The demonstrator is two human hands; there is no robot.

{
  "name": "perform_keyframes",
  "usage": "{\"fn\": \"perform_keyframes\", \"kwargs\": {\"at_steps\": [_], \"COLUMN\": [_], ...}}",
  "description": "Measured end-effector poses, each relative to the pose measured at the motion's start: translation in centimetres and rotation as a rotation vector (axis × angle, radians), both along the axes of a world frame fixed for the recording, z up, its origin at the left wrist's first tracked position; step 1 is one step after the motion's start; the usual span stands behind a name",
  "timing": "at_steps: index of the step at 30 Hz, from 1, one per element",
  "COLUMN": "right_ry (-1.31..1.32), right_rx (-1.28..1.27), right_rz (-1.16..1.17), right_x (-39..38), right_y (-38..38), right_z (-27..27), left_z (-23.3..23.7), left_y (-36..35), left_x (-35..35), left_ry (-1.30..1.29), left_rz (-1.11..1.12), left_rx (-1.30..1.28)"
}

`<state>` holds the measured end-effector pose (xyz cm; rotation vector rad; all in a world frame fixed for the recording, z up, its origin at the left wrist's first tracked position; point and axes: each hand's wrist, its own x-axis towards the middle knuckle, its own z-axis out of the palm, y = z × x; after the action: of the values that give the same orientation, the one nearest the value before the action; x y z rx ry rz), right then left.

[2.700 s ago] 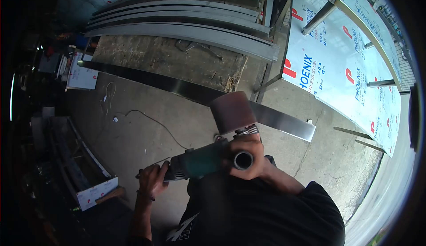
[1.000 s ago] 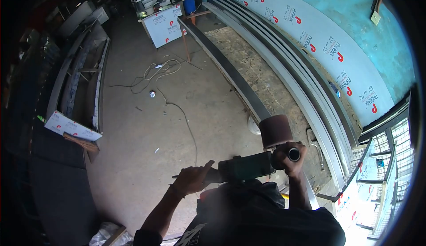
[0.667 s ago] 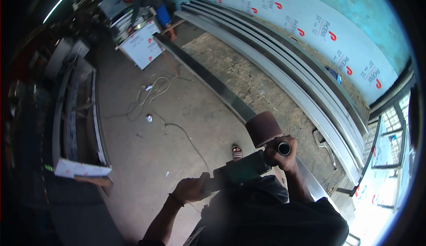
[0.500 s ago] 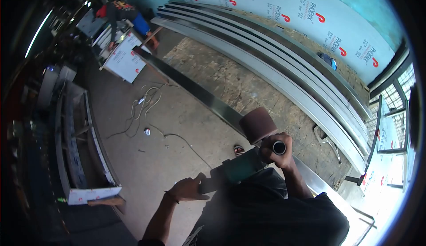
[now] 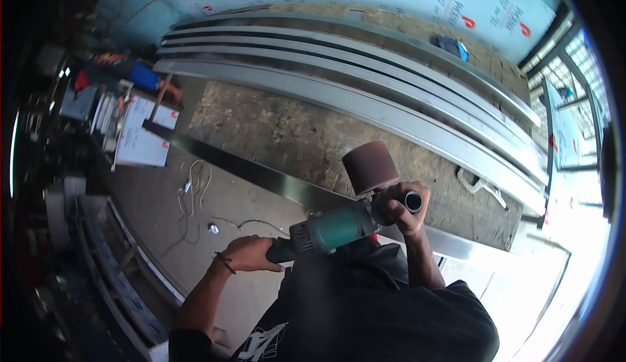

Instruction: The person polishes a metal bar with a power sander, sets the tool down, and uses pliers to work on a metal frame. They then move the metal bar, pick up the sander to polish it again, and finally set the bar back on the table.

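A green power tool (image 5: 339,229) with a brown abrasive drum (image 5: 370,167) is held across the front of my body. My left hand (image 5: 253,254) is wrapped round its dark rear handle. At the drum end, my right hand (image 5: 409,208) grips the side handle, whose round hollow end faces up. The drum is over the near edge of the worn wooden table (image 5: 261,124). A long shiny metal strip (image 5: 261,175) runs along that edge, beneath the tool. Whether the drum touches the strip cannot be made out.
Long metal channels (image 5: 339,87) lie across the table. A locking clamp (image 5: 481,187) is near its right end. Another person (image 5: 130,75) bends over a film-covered box (image 5: 145,130) at the far left. A cable (image 5: 189,199) trails on the floor beside a long metal frame (image 5: 120,257).
The view has turned, so the table and strip lie more level across it. Both hands still hold the tool, which appears slightly further left and more level.
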<state>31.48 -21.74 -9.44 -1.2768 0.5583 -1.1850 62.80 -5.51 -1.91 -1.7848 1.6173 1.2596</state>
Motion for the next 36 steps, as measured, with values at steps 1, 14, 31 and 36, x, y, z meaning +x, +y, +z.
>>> {"fn": "perform_keyframes", "kwargs": {"at_steps": [1,14,31,36], "right_ry": [-0.044,0.016,-0.353,-0.467], "right_rx": [-0.025,-0.145,0.280,0.094], "right_rz": [-0.044,-0.269,-1.165,-0.977], "right_x": [0.4,9.8,14.2,10.5], "right_y": [0.0,3.4,6.5,6.0], "right_z": [-0.2,4.5,-4.5,-5.7], "left_z": [0.1,-10.9,-7.9,-5.1], "left_y": [-1.6,-14.4,-16.7,-18.8], "left_x": [0.8,15.8,15.3,11.3], "left_ry": [-0.030,0.738,0.258,0.148], "left_rz": [-0.053,-0.178,-0.170,-0.268], "left_rx": [0.025,1.175,0.624,0.422]}}
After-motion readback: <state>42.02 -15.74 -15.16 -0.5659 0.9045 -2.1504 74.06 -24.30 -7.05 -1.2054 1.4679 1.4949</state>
